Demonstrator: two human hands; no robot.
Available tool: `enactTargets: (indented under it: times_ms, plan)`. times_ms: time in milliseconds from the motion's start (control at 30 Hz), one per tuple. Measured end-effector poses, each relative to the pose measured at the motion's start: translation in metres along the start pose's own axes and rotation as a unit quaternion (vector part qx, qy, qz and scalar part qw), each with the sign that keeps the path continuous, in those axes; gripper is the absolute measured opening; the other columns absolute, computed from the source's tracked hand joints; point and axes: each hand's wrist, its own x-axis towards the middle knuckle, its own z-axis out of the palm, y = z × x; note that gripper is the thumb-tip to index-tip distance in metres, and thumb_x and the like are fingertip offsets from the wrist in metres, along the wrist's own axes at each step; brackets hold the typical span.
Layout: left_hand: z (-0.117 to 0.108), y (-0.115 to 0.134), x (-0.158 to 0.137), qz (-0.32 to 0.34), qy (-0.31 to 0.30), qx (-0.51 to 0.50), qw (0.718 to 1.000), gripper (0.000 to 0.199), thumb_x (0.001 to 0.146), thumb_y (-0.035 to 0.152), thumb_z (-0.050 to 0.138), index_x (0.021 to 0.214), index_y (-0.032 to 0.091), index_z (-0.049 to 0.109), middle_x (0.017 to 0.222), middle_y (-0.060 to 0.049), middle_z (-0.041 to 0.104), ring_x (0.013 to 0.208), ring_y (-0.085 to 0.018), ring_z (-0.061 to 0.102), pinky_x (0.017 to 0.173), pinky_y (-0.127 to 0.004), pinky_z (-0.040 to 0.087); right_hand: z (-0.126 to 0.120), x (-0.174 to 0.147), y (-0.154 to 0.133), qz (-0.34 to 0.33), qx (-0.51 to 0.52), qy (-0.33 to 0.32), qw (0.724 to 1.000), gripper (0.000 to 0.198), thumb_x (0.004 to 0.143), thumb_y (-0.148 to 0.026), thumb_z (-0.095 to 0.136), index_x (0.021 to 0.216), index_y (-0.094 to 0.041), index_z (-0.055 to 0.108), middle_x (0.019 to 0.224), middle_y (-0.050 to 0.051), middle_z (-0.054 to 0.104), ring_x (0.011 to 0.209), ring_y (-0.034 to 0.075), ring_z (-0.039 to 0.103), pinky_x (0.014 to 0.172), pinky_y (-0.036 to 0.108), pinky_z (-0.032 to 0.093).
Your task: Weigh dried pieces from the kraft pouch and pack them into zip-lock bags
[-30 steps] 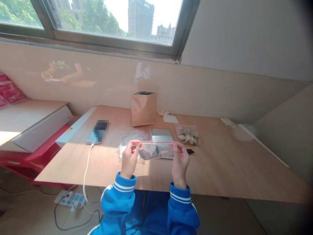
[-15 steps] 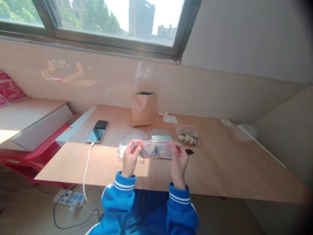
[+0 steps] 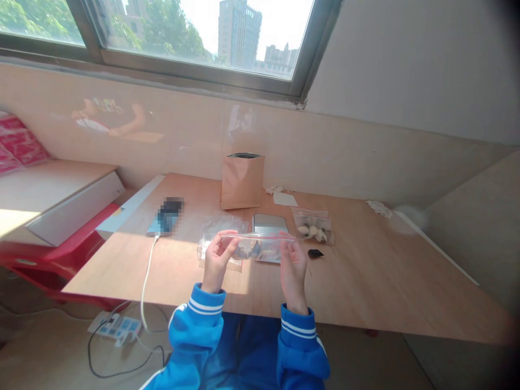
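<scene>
A clear zip bag (image 3: pixel 254 250) with a red line along its top edge is stretched between my two hands, above the table. Dark and pale pieces show inside it. My left hand (image 3: pixel 217 262) pinches the bag's left top corner between thumb and fingers. At the other end of the seal, my right hand (image 3: pixel 293 268) grips the right corner. Partly hidden behind the bag lies a flat silver scale-like device (image 3: pixel 268 222). Crumpled clear plastic bags (image 3: pixel 219 223) lie just beyond my left hand. A small black piece (image 3: pixel 316 253) rests right of my right hand.
An upright brown paper pouch (image 3: pixel 242 183) stands open near the wall. Another zip bag (image 3: pixel 313 230) holds several pale pieces. A white card (image 3: pixel 285 199) lies behind the device. A phone (image 3: pixel 166 216) with a white cable (image 3: pixel 147 271) is on the left. Crumpled tissue (image 3: pixel 379 209) sits far right.
My right hand has moved slightly left along the bag's top edge, towards my left hand. The view has shifted a little. Both hands still hold the bag.
</scene>
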Motion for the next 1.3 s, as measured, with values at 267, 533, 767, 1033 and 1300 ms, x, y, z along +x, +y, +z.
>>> enactTargets:
  times_ms: [267,533,767,1033,1300]
  plan:
    - [-0.004,0.0,0.003,0.018,-0.012,0.029,0.999,0.027,0.074,0.039,0.073,0.086,0.015,0.069,0.083,-0.002,0.067,0.073,-0.011,0.06,0.063,-0.019,0.047,-0.007,0.002,-0.001,0.014,-0.053,-0.014,0.998,0.035,0.077,-0.051,0.068,0.085,-0.017,0.068,0.085,0.008,0.073,0.08,0.022,0.068,0.072,0.033,0.053]
    - [-0.008,0.004,0.003,0.012,0.006,0.083,0.996,0.03,0.076,0.042,0.071,0.088,0.015,0.069,0.081,-0.004,0.07,0.077,-0.014,0.064,0.071,-0.021,0.05,-0.005,0.002,0.001,-0.066,-0.086,-0.007,0.994,0.026,0.082,-0.042,0.066,0.087,-0.017,0.069,0.091,0.007,0.07,0.091,0.021,0.064,0.088,0.037,0.049]
    - [-0.003,0.0,0.0,0.031,0.013,0.037,0.999,0.032,0.074,0.045,0.072,0.08,0.013,0.069,0.08,-0.006,0.069,0.075,-0.016,0.065,0.068,-0.023,0.052,-0.006,-0.002,-0.001,-0.023,-0.038,-0.007,0.999,0.03,0.08,-0.048,0.068,0.083,-0.018,0.066,0.083,0.006,0.071,0.081,0.021,0.066,0.078,0.034,0.053]
    - [-0.002,0.001,-0.005,0.03,-0.047,0.056,0.997,0.027,0.074,0.039,0.074,0.084,0.014,0.072,0.085,-0.007,0.069,0.074,-0.015,0.063,0.063,-0.023,0.052,-0.011,-0.003,-0.009,0.016,-0.023,-0.14,0.99,0.028,0.08,-0.047,0.068,0.087,-0.02,0.07,0.091,0.006,0.073,0.084,0.022,0.069,0.074,0.033,0.055]
    - [0.001,0.002,-0.004,0.059,-0.021,0.047,0.997,0.021,0.072,0.034,0.076,0.071,0.014,0.07,0.081,-0.007,0.068,0.08,-0.018,0.063,0.065,-0.025,0.052,-0.012,-0.003,-0.019,-0.018,-0.074,-0.152,0.985,0.025,0.079,-0.046,0.069,0.083,-0.021,0.074,0.084,0.005,0.072,0.081,0.021,0.067,0.075,0.035,0.055]
